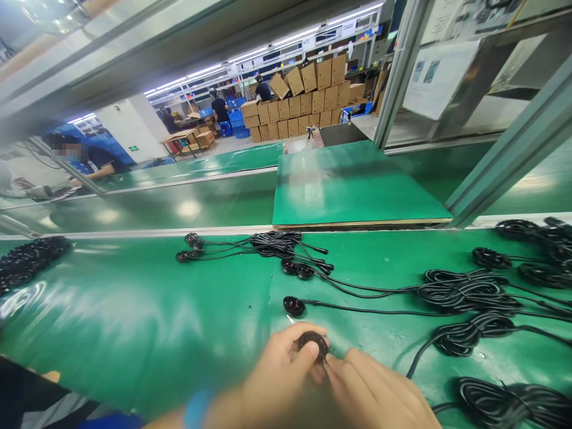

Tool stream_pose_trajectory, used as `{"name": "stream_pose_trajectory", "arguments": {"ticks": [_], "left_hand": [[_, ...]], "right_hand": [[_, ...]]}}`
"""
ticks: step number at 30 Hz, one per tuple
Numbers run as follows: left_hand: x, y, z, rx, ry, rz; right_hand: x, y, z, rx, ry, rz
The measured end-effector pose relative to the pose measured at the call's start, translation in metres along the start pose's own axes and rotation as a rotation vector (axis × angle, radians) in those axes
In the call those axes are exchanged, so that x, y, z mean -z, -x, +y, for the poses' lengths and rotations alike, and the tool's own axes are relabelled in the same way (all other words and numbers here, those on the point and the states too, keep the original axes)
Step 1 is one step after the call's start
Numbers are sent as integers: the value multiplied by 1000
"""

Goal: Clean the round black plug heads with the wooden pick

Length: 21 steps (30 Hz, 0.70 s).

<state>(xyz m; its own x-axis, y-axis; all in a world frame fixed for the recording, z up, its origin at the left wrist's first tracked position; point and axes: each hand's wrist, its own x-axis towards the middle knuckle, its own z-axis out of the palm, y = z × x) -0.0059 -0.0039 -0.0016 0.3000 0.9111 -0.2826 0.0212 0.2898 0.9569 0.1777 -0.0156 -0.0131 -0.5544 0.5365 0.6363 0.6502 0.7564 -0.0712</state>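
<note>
My left hand (279, 372) and my right hand (375, 393) meet at the bottom middle over the green bench (134, 322). Between their fingertips they pinch a small round black connector head (313, 344). Just beyond it lies another black round head (294, 306) on a long thin cable running right into coiled black cable bundles (465, 295). A further bundle with several round heads (277, 245) lies at the bench's far edge. Both hands are blurred by motion.
More coiled cables lie at the right (504, 402) and far right (536, 250); a dark pile sits at the left edge (27, 259). A raised green board (353, 185) stands behind. A seated person (84, 161) works at the left; stacked cardboard boxes (304, 98) stand far back.
</note>
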Motion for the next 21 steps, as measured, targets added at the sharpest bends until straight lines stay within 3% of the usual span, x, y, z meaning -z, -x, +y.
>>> {"name": "stream_pose_trajectory", "arguments": {"ticks": [4, 10, 21], "left_hand": [[5, 4, -1, 53, -24, -34], [8, 1, -4, -10, -82, -31], [8, -2, -4, 34, 110, -60]], "right_hand": [[-7, 2, 2, -6, 30, 69], [-4, 5, 4, 13, -4, -96], [-8, 9, 6, -5, -42, -86]]}}
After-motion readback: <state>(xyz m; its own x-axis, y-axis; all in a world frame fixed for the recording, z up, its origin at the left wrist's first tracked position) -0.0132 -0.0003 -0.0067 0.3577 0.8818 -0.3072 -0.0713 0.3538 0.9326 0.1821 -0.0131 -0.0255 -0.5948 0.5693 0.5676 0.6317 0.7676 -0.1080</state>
